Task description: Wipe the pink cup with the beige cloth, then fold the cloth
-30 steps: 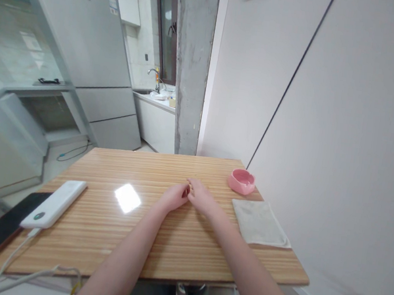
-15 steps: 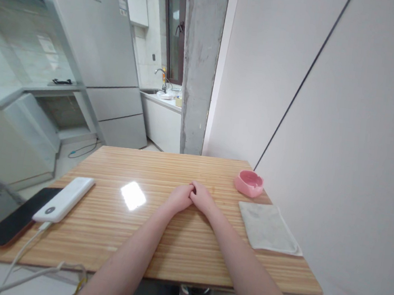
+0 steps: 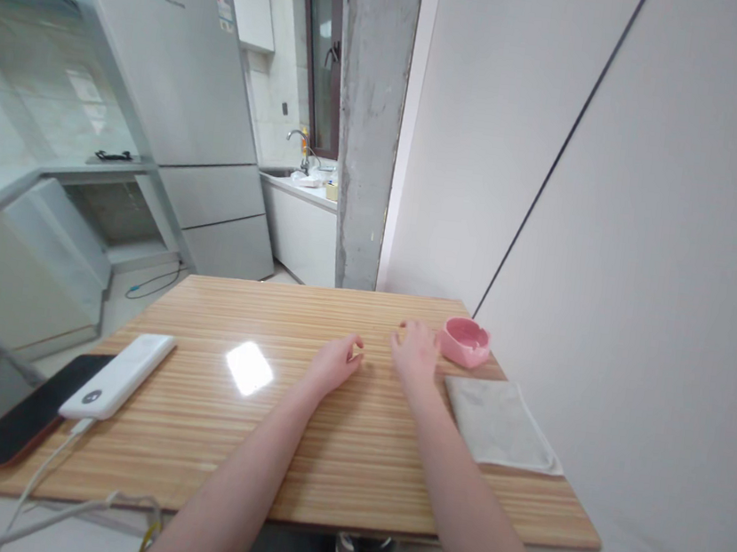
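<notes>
Ashtray [image 3: 466,341] behind cloth [image 3: 499,423], right on table [image 3: 320,449]; phone [image 3: 21,421] left.

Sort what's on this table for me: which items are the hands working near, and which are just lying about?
In hand or nearest:
- right hand, open, beside the pink ashtray
- grey cloth, just right of that hand
- left hand, fingers curled, resting on the wooden table

Lying about:
- white power bank with its cable
- black phone at the left edge
</notes>
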{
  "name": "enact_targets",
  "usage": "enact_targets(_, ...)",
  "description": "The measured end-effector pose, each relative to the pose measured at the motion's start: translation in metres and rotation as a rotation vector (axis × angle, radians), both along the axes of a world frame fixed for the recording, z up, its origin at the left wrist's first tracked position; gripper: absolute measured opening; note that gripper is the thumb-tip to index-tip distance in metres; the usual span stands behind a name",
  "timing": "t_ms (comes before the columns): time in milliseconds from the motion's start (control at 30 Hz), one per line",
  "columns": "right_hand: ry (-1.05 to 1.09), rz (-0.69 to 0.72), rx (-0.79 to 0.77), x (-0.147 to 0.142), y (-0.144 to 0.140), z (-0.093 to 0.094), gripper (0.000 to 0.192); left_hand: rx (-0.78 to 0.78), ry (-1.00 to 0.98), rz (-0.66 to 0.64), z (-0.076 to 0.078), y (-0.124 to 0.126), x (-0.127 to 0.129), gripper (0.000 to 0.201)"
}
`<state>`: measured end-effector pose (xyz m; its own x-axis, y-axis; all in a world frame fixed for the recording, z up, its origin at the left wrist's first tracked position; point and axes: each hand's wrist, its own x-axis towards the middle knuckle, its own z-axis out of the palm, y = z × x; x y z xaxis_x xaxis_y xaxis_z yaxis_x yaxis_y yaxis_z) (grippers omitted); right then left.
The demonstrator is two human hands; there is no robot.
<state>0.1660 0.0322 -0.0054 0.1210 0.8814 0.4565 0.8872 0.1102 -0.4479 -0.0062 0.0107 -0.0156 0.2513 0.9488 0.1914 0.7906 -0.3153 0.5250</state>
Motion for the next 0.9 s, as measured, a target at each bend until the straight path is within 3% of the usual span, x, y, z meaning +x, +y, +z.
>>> enact_targets(33,-0.02,-0.138,0.073,0.015,0.004,0.002,0.029,0.019,-0.016,0.032,0.001,0.0,0.0,0.025)
enact_targets(100,-0.067,-0.287,0.14,0.044,0.012,0.0,0.034,0.038,-0.044,0.036,0.004,-0.002,0.0,0.023)
enact_targets(233,-0.131,-0.351,0.046,0.072,0.023,-0.016,0.026,-0.013,-0.042,-0.063,0.007,-0.005,0.004,0.019)
enact_targets(400,-0.032,-0.371,-0.106,0.069,0.023,-0.013,0.028,0.027,-0.046,-0.112,0.003,-0.006,0.008,0.021)
enact_targets(500,-0.015,-0.228,-0.106,0.058,0.02,-0.002,0.026,0.104,-0.052,-0.044,0.003,-0.004,0.008,0.021)
enact_targets(567,-0.051,-0.041,-0.041,0.043,0.017,0.005,0.02,0.205,-0.052,0.007,0.009,-0.006,0.006,0.02)
enact_targets(667,-0.093,0.332,0.047,0.011,0.007,0.01,0.012,0.372,0.035,0.015,0.028,-0.012,-0.004,0.033)
enact_targets(767,-0.076,0.607,0.097,-0.022,-0.009,0.011,0.011,0.428,0.21,-0.065,0.05,-0.019,-0.02,0.044)
enact_targets(900,-0.007,0.806,0.112,-0.047,-0.027,0.012,0.008,0.404,0.291,-0.183,0.059,-0.026,-0.041,0.017)
